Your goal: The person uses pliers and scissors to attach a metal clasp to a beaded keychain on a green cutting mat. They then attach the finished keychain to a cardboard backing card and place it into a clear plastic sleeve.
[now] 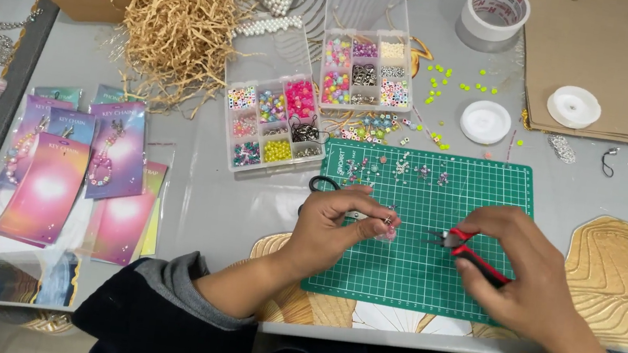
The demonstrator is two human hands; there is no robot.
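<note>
Head camera looks down on a grey table where a green cutting mat lies in front of the person. The left hand is closed, its fingertips pinching a small beaded piece just above the mat's left part. The right hand is wrapped around red-handled pliers, whose dark tips point left toward the beaded piece but stand a little apart from it. The two hands are near each other, not touching.

Black scissors lie just behind the left hand at the mat's edge. Loose beads are scattered along the mat's far edge, with two clear bead boxes beyond them, a pile of paper shred to the left, and a roll of tape and two white spools to the right. Printed keychain cards lie at the far left.

The piece is tiny and held only by fingertips, so it is likely to slip if the pliers push or twist it off line; beads could then slide off and roll among the loose ones. The pliers' tips could also nip a fingertip, since the pinch sits so close to where they would bite. Whether the pliers are open or closed is too small to tell.
</note>
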